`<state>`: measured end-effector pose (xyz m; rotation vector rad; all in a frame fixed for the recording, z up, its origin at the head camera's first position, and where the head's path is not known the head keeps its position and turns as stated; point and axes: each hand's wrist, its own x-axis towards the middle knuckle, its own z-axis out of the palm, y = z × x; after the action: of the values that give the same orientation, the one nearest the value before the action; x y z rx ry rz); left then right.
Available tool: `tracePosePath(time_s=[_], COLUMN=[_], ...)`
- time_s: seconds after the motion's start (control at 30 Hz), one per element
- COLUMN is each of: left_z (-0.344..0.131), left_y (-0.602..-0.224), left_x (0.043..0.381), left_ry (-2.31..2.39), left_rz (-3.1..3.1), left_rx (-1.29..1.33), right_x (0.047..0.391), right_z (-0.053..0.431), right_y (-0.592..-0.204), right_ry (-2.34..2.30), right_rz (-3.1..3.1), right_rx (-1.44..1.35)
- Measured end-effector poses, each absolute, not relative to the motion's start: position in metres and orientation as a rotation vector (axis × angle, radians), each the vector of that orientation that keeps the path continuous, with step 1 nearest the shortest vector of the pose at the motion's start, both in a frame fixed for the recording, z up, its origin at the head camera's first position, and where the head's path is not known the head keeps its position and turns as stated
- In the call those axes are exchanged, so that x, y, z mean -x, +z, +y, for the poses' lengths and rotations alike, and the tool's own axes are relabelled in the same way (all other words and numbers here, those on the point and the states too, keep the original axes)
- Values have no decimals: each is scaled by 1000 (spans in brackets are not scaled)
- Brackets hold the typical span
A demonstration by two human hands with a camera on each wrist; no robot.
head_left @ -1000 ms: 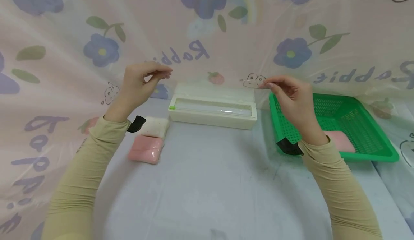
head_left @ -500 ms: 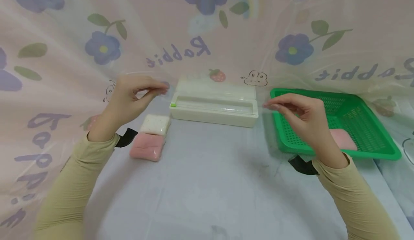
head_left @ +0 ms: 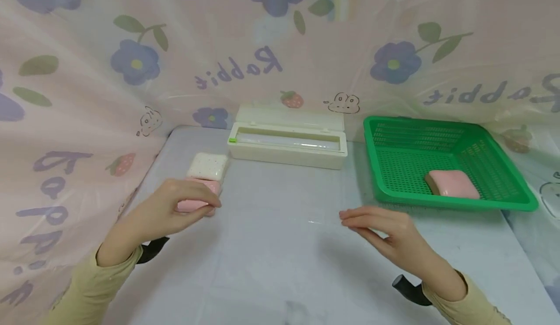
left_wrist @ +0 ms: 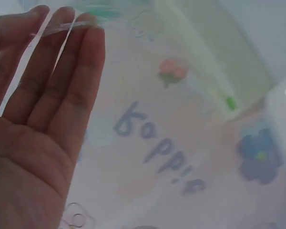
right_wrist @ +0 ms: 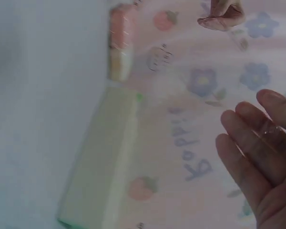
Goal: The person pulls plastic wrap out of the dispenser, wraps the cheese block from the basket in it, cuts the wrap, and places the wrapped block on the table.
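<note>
A sheet of clear cling film (head_left: pixel 315 222) spans the space between both hands, showing mostly as faint glints. My left hand (head_left: pixel 168 212) pinches one side of it between thumb and fingertips, with a wrinkled edge of film (left_wrist: pixel 66 26) visible in the left wrist view. On the other side, my right hand (head_left: pixel 391 232) pinches the film over the middle right of the table. Behind the left hand, a pink block (head_left: pixel 205 189) is partly hidden, lying against a speckled white block (head_left: pixel 208 166). Both blocks have rounded edges and a shiny surface.
A long white cling film dispenser (head_left: pixel 286 154) stands at the back with its lid up, the roll inside and a green slider at its left end. At the right, a green basket (head_left: pixel 380 189) holds another pink block (head_left: pixel 455 184). A printed curtain (head_left: pixel 306 62) hangs behind.
Both hands have come down and nearer from above the dispenser's level, carrying the film with them. The left hand now overlaps the pink block in view; the right has left the basket's front.
</note>
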<state>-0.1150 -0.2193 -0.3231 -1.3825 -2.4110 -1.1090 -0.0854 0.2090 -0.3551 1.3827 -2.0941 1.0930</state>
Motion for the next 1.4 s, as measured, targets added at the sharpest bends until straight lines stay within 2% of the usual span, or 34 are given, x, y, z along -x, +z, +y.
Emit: tracePosePath(time_s=[0.3,0.57,0.7,0.97,1.27,1.4], left_z=[-215,-195,-185,-178,-181,-180], left_y=[-412,-451,-459,-464,-463,-463], left_x=[85,87,87,86,83,82], left_ry=[-1220,-1065,-1010,-1222,-1404,-1526], left_rz=[-2524,-2731,-2849,-2980,-2860,-2828], left_rx=[1086,846,683,142,-31,-122], right_x=[70,74,75,69,45,37], right_z=[202,200,199,202,223,235], right_y=[-422,-455,-462,-472,-463,-462], right_ry=[995,713,656,696,835,1085], right_rz=[-2200,-2345,-2437,-2530,-2839,-2845], right_rx=[-1439,-1484,-1508,-1500,-1294,-1268])
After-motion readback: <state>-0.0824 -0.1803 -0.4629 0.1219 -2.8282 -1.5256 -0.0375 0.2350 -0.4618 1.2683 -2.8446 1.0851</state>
